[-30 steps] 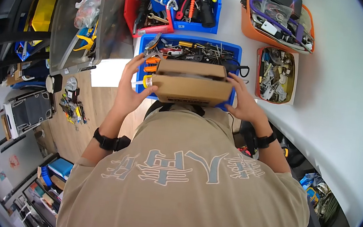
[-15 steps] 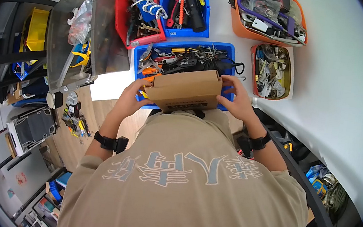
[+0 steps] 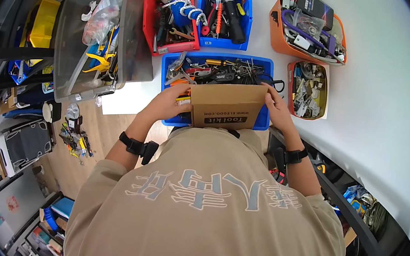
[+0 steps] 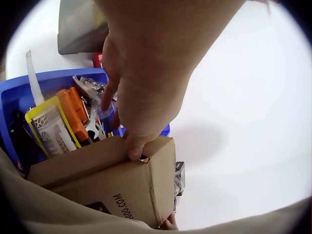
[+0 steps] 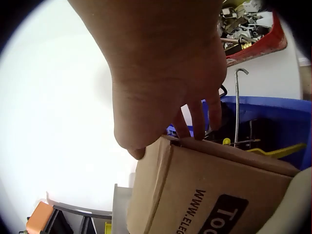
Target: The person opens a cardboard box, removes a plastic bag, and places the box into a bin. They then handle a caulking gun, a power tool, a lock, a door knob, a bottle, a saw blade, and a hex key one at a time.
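A brown cardboard box (image 3: 228, 106) printed "Toolkit" stands on edge between the hands, close to the person's shirt and overlapping the front of a blue bin of tools (image 3: 269, 70) in the head view. My left hand (image 3: 166, 104) grips the box's left end, its thumb on the carton's edge in the left wrist view. At the opposite end my right hand (image 3: 278, 111) holds the corner, thumb on the end panel and fingers over the far edge. Beside the left hand, a yellow-framed packet (image 4: 53, 129) with a white nozzle and orange-handled tools (image 4: 73, 112) lie in the bin.
Behind the bin stand a red bin (image 3: 174, 48) and another blue bin (image 3: 223, 43), both with tools. An orange container (image 3: 276, 34) and a red tin of small metal parts (image 3: 290, 100) are on the right. A grey translucent crate (image 3: 138, 63) stands left.
The box has tipped so its printed face shows more fully. Both hands have closed in on its ends, the right one now at the upper corner. The head view has shifted slightly.
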Demonstrator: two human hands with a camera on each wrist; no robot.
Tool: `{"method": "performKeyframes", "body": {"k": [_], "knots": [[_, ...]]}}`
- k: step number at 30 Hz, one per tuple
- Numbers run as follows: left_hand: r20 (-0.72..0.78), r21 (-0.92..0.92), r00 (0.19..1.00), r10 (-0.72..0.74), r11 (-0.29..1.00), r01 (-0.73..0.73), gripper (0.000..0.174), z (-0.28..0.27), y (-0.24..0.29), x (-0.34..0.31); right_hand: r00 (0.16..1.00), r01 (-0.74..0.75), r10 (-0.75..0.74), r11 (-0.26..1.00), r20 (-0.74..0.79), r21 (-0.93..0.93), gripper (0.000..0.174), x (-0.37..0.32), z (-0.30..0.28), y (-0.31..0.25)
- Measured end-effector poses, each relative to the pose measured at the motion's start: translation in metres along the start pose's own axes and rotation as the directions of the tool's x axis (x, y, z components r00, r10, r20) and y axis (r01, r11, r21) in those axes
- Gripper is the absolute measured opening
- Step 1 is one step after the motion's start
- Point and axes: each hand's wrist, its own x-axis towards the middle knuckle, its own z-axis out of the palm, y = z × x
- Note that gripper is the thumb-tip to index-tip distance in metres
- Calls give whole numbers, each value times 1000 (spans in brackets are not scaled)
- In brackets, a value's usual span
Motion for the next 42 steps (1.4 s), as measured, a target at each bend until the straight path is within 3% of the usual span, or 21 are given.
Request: {"method": "performKeyframes", "body": {"k": [3,5,8,9,11,12,14,16,20,22,26,28,30,32,33,36,40,42], "knots": [[38,126,998,49,991,-54,57,-1,6,-4,999,-10,9,1000,-48,-19,40,2,0,2],[-7,271,984,176,948,-167,58,2,2,-4,998,-17,15,999,-68,-37,39,3,2,4],[-20,259,984,176,952,-165,58,12,-28,6,992,19,-37,989,-118,-146,40,11,3,9],[-21,259,984,176,952,-165,58,11,-23,8,994,-33,16,986,-111,-160,40,13,3,7],[47,-95,998,-31,995,35,57,10,-12,14,993,-83,65,981,-103,-176,41,20,1,10],[42,-95,999,-30,995,34,57,12,-15,16,994,-85,72,979,-77,-187,41,26,-2,14],[-21,-296,994,-107,950,96,54,22,-29,21,996,-82,73,976,-52,-201,41,31,-3,22],[-43,-290,993,-111,953,94,54,26,-34,25,980,-192,186,978,-74,-85,40,34,1,18],[-134,-310,981,-139,946,92,48,34,-40,29,972,-233,233,972,-1,-16,39,38,1,11],[-107,-286,982,-153,951,117,43,32,-34,29,987,-139,151,975,59,-173,36,45,1,18],[-35,-237,979,-202,953,189,38,35,-55,36,996,-4,33,952,87,-306,34,54,3,27],[-39,-172,986,-160,973,151,39,34,-55,37,993,56,-14,923,113,-381,36,53,1,23],[-70,-102,990,-123,988,116,41,27,-49,35,982,112,-54,940,183,-321,41,45,-2,15],[-3,-74,994,-108,991,107,49,27,-39,31,972,210,-156,914,178,-346,48,33,-2,15],[19,-63,991,-136,989,137,61,25,-30,27,966,233,-175,909,190,-346,48,30,-1,17],[-24,75,997,-78,994,80,69,30,-12,18,969,218,-171,932,177,-291,56,27,0,18],[-27,-73,998,-65,995,62,72,35,-24,17,957,272,-229,919,176,-285,56,16,-2,13],[-59,-61,998,-25,998,22,70,29,-20,8,864,503,-470,814,179,-290,55,13,-2,11]]}}
